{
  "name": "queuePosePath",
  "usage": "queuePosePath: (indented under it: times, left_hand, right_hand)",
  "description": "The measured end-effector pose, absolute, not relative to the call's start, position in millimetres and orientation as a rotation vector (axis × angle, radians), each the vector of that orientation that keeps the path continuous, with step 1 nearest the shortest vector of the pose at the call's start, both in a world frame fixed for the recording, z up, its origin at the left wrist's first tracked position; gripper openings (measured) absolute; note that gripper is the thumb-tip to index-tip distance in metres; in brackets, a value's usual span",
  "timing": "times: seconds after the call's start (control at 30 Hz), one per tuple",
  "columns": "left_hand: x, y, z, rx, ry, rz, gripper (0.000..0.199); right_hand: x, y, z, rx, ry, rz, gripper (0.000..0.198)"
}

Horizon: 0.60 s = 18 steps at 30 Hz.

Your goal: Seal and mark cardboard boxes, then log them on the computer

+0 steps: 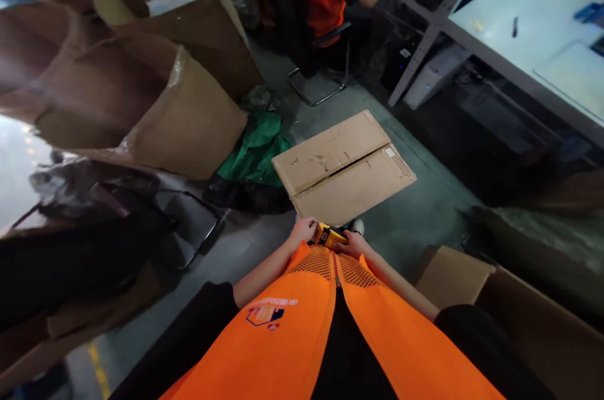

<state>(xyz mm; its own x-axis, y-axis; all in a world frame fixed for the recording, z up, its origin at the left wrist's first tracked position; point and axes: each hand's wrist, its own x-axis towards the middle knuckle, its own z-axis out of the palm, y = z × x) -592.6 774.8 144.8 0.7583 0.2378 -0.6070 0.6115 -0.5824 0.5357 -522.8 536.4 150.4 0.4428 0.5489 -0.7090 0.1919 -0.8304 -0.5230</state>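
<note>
Centrally, a yellow-and-black device (331, 236) was held near waist level, just in front of the vest in view. The left hand (303, 230) was closed on its left end and the right hand (353, 243) gripped its right end, presumably to keep it steady. Any markings on it were too small to read. Beyond it lay a carton (353, 181), flaps folded to a narrow gap, probably set low for access from above. Its white label (389, 152) was illegible. The orange vest (268, 353) carried an emblem (264, 316) and unreadable white lettering.
</note>
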Motion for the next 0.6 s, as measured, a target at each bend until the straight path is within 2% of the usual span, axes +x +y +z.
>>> queuePosePath:
  times: [0.27,0.6]
  left_hand:
    - [-592,838,150,2.275,0.325,-0.757,0.032]
    - [-650,765,153,2.35,0.227,-0.779,0.023]
  right_hand:
    - [-612,595,166,-2.342,-0.207,1.228,0.04]
    - [-681,518,165,-2.209,-0.104,1.093,0.041]
